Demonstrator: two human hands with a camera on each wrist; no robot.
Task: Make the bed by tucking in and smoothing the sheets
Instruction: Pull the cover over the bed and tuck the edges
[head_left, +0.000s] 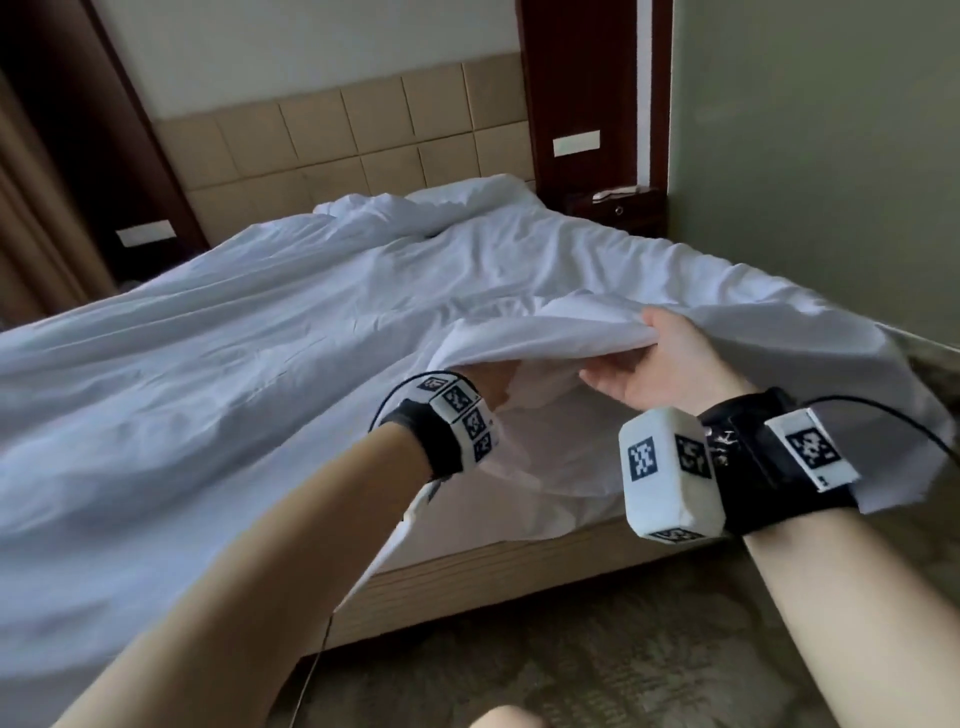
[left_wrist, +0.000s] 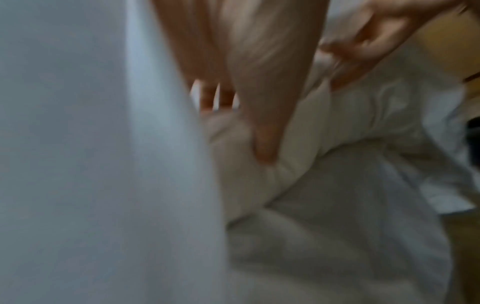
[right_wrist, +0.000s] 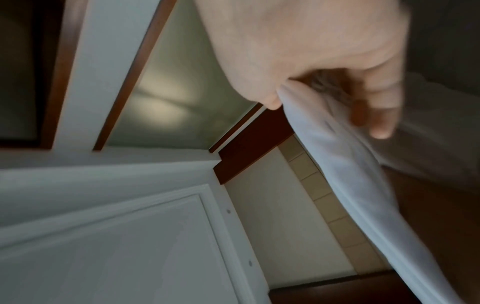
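Observation:
A rumpled white sheet (head_left: 260, 338) covers the bed. My right hand (head_left: 660, 358) grips its lifted edge near the bed's foot corner, palm up, thumb on top; the right wrist view shows the hand (right_wrist: 324, 98) pinching the sheet (right_wrist: 350, 174). My left hand (head_left: 488, 387) reaches under the raised fold and is mostly hidden there. In the blurred left wrist view its straight fingers (left_wrist: 259, 123) press into the white bedding (left_wrist: 337, 205) beneath, with the lifted sheet (left_wrist: 103, 164) hanging at the left and the right hand (left_wrist: 363, 45) above.
The wooden bed base (head_left: 493, 571) shows below the lifted corner, above patterned carpet (head_left: 571, 665). A tan padded headboard (head_left: 337, 140) and a pillow (head_left: 467, 195) are at the far end. A dark nightstand (head_left: 618, 208) stands beside a green wall (head_left: 805, 156) close on the right.

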